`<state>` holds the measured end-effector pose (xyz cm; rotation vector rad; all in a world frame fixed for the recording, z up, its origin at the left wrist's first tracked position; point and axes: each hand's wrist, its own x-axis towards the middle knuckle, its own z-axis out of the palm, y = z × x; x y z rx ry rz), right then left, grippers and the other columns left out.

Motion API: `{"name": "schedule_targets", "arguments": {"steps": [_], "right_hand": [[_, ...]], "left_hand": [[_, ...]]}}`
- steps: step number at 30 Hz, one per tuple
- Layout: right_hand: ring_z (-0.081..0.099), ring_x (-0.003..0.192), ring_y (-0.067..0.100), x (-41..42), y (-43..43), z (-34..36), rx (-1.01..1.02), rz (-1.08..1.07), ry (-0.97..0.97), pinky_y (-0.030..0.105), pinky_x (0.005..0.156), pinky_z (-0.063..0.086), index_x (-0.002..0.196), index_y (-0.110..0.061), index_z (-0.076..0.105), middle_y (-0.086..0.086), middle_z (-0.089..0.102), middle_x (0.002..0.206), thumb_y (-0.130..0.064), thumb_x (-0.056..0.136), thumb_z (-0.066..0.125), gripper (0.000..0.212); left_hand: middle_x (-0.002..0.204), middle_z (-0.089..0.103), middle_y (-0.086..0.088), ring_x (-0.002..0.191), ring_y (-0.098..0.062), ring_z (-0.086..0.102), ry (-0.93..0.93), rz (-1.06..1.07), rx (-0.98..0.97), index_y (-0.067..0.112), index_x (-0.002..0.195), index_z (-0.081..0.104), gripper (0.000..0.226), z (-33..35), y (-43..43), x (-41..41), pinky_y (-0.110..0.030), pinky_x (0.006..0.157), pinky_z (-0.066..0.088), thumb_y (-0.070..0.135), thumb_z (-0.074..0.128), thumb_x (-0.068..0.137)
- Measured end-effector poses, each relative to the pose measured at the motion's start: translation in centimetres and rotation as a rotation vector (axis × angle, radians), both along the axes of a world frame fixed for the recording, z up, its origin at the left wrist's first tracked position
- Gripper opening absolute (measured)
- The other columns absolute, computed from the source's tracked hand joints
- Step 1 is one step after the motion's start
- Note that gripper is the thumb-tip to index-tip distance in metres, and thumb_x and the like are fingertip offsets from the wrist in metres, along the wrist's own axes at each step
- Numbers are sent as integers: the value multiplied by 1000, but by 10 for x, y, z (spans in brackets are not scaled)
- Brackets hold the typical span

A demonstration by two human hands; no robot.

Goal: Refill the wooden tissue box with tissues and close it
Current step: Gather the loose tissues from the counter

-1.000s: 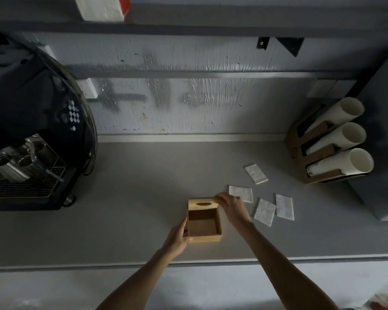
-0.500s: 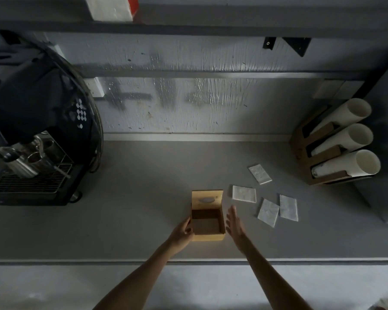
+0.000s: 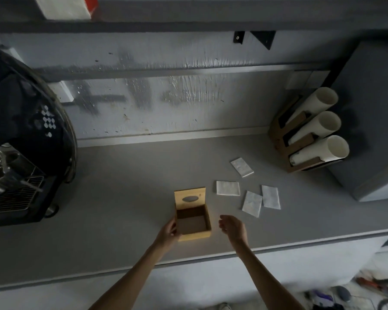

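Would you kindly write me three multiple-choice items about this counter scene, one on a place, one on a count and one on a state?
1. Where do the loose tissues lie relative to the wooden tissue box?
A. Inside the box
B. On the counter, to the box's right and further back
C. On the coffee machine

2. How many loose tissues are on the counter?
A. Two
B. Four
C. Seven

3. What is the state of the box?
A. Lid open, inside empty
B. Lid shut
C. Lid open, packed with tissues

Answers:
1. B, the white squares sit on the grey surface right of the box.
2. B, four separate squares show.
3. A, the lid is folded back and only the bare interior shows, while the left hand steadies the side and the right hand hovers nearby, empty.
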<state>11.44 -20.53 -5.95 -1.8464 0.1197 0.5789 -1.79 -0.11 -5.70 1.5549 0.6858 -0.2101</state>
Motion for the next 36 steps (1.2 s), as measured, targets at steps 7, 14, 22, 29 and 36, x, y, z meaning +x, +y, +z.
{"name": "schedule_targets", "arguments": {"steps": [7,14,22,29,36], "right_hand": [[68,69,29,73,-82,4,-374,-228,-66,34,69,54,82,-13,75,9,72,68,-24,82,59,20],[66,95,38,140,-83,-5,-503,-306,-8,43,87,55,94,-7,73,23,72,92,-24,77,62,27],[62,110,39,136,-43,-13,-599,-316,142,44,94,50,110,3,64,25,66,115,-21,87,62,33],[61,111,39,141,-26,-15,-644,-371,111,45,93,49,116,4,59,24,64,119,-8,90,53,29],[54,115,37,135,-36,-35,-545,-278,62,44,101,44,111,-8,64,19,62,121,-13,87,55,26]], "left_hand": [[113,69,-1,95,-19,64,-42,76,36,28,130,54,58,-6,-19,16,-35,70,49,4,57,76],[121,66,6,111,-17,63,81,100,152,35,139,41,62,-13,-36,36,-39,89,57,21,62,83],[121,67,-2,106,-19,63,147,158,284,29,141,42,63,-1,-46,47,-33,85,58,6,57,84],[123,67,-1,103,-14,65,150,204,270,30,144,38,65,1,-52,48,-25,79,57,4,55,86],[132,61,-7,118,-20,60,156,255,308,24,145,37,61,1,-62,45,-37,98,52,5,53,89]]}}
